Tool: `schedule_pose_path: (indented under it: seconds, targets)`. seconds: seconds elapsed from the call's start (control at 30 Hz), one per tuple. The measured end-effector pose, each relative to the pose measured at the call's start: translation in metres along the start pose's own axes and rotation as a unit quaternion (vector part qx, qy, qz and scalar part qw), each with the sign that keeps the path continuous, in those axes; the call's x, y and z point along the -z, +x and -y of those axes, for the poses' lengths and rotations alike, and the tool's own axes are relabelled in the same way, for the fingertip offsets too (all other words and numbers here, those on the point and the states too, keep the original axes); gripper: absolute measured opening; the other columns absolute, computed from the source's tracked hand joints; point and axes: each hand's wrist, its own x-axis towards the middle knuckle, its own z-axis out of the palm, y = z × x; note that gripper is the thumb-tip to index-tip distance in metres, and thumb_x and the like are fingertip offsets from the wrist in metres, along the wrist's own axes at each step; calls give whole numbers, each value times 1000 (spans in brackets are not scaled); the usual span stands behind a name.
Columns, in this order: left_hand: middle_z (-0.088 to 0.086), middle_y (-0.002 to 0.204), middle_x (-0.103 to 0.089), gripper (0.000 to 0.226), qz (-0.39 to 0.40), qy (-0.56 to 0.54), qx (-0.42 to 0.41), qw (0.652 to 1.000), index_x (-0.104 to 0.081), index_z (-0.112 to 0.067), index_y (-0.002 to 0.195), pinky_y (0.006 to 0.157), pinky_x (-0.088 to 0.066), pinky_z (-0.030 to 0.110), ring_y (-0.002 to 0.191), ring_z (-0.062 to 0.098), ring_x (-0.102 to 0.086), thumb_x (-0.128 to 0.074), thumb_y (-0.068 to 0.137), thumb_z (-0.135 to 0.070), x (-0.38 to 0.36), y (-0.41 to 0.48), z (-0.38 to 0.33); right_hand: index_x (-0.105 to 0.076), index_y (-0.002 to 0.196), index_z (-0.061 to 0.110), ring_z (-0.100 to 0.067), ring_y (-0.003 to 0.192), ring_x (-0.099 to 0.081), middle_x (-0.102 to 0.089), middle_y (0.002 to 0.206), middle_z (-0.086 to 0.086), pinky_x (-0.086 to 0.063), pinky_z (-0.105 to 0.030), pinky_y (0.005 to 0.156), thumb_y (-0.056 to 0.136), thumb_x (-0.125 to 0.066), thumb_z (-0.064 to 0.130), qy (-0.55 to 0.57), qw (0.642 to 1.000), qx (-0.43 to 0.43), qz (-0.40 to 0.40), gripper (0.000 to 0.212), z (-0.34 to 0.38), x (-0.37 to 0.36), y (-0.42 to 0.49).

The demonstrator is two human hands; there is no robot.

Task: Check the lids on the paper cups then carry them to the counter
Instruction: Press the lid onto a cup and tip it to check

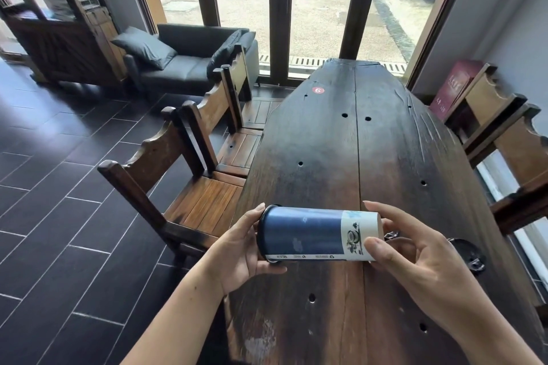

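A tall blue and white paper cup [314, 232] lies sideways in the air just above the dark wooden table [355, 142]. Its black lid [262, 234] faces left. My left hand [240, 249] grips the lid end, fingers wrapped around the rim. My right hand [421, 249] holds the white base end between thumb and fingertips. A second black lid [468, 250] lies flat on the table behind my right hand, partly hidden by it.
Wooden chairs [184, 187] line the table's left side, and more chairs [510, 139] stand on the right. A red number sticker [318, 90] sits near the table's far end. A black sofa [189, 59] stands by the windows. Dark tiled floor spreads to the left.
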Motion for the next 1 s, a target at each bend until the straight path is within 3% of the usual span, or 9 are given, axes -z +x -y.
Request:
schedule_pose_path:
  seconds: [0.13,0.23,0.43,0.5,0.57,0.7,0.87,1.0]
  targets:
    - [13,116,-73,51,55,-6,-47,997,-73,-20,121,71,-64,48,99,29,-75,-81,77,-44,1,-1,1,-63,127,51,-20,93,-79,-73,111,14,-62,-54,87,65,-72,76,27,999,-27,-11,67,2,1,0]
    - [15,133,-67,69,92,-5,-81,992,-67,-18,130,85,-59,51,112,29,-68,-90,69,-42,2,0,3,-67,123,45,-22,96,-79,-75,110,8,-64,-55,82,55,-66,93,62,996,-50,-27,83,1,3,0]
    - [17,142,-57,77,131,3,-102,986,-54,-14,143,85,-56,46,116,31,-60,-87,76,-32,6,1,4,-76,107,35,-30,95,-77,-79,99,-2,-65,-57,77,60,-72,78,95,991,-87,-29,64,0,3,4]
    - [19,146,-55,77,141,-1,-99,985,-52,-13,145,88,-56,50,120,34,-59,-85,79,-31,8,1,4,-74,114,35,-25,97,-77,-79,102,0,-64,-57,82,58,-70,87,73,994,-71,-38,76,-3,4,5]
    - [21,152,-50,76,148,-1,-86,985,-49,-13,148,94,-54,61,128,39,-55,-82,82,-33,9,1,2,-71,116,38,-19,96,-78,-79,104,4,-63,-52,88,63,-70,82,50,997,-46,-40,69,-4,4,6]
    - [21,147,-56,72,129,36,-56,989,-61,-17,138,86,-59,62,123,40,-61,-86,77,-46,3,0,-4,-66,117,49,-14,91,-78,-78,105,9,-61,-37,83,72,-68,61,16,999,1,-28,47,-3,5,5]
    - [15,131,-67,58,118,49,-33,991,-72,-22,121,75,-64,53,114,39,-65,-86,73,-51,-3,-3,-9,-59,131,44,-16,98,-76,-79,108,6,-60,-46,91,83,-70,46,-25,999,22,-3,49,-3,5,3]
    - [17,127,-66,41,94,32,-25,995,-74,-23,114,71,-65,52,106,37,-68,-76,80,-47,-4,-1,-7,-59,134,42,-17,104,-74,-77,115,6,-57,-52,95,86,-71,50,-38,999,35,-1,50,-4,6,2]
